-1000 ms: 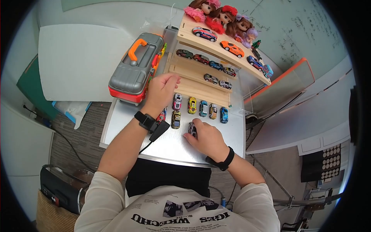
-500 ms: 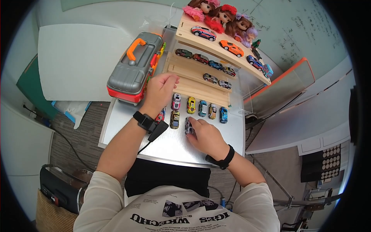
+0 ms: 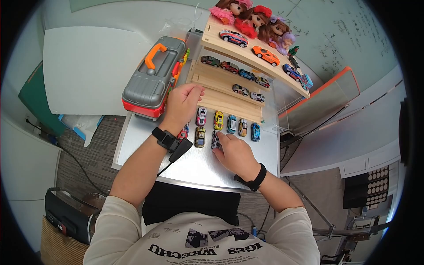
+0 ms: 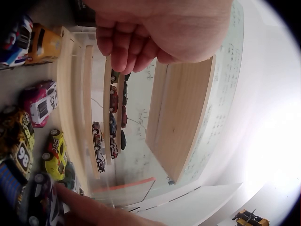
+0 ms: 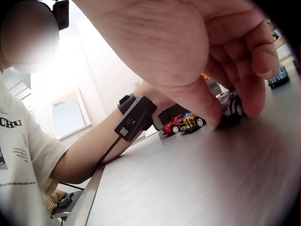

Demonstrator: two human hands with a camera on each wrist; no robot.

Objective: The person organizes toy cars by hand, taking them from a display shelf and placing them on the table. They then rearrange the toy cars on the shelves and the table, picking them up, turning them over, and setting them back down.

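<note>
My right hand (image 3: 236,154) pinches a black-and-white toy car (image 3: 215,140) between thumb and fingers on the metal tabletop. In the right wrist view the thumb lies on one side of that car (image 5: 231,104) and a fingertip on the other. Left of it stand a black-and-yellow car (image 3: 200,137) and a red car (image 3: 183,131), the latter partly hidden by the left wrist. Behind runs a row with pink-and-white (image 3: 201,115), yellow (image 3: 218,120), light blue (image 3: 232,124), tan (image 3: 243,127) and blue (image 3: 255,131) cars. My left hand (image 3: 183,104) hovers above the table, fingers loosely curled around nothing.
A wooden tiered rack (image 3: 229,98) with several toy cars stands behind the row. Its top shelf (image 3: 212,33) carries larger cars and dolls (image 3: 254,22). A grey toolbox (image 3: 154,73) with an orange handle occupies the left side. The table's front edge (image 3: 198,183) lies near the body.
My right hand has moved slightly left and away from the body with the black-and-white car, lining it up beside the black-and-yellow one. The left hand has hardly moved.
</note>
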